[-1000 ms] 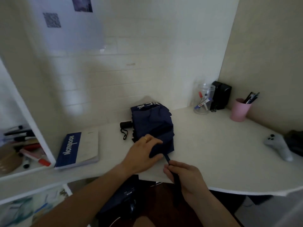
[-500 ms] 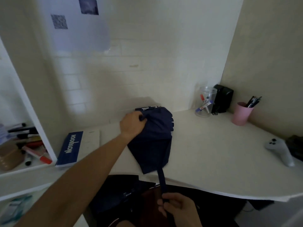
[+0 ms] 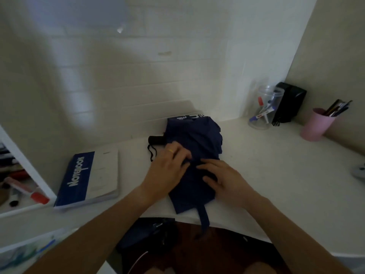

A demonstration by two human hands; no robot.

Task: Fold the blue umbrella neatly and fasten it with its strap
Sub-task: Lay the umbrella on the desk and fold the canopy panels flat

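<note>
Head view: blue umbrella [image 3: 194, 153] lies collapsed on counter [image 3: 276, 175], canopy loose. Left hand [image 3: 167, 171] grip pinches fabric fold; right hand [image 3: 227, 181] rests flat, fingers relaxed. Strap [image 3: 203, 216] dangles over counter edge. Fabric likely soft, light, slippery; take strap near free end.

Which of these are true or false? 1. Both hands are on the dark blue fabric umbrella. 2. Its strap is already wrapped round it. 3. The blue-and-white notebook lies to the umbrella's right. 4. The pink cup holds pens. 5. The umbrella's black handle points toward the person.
1. True: the left hand and the right hand both rest on the dark blue fabric umbrella.
2. False: the blue strap hangs loose over the white desk's near edge.
3. False: the blue-and-white notebook lies to its left.
4. True: the pink cup holds pens.
5. False: the black handle sticks out leftward.
</note>
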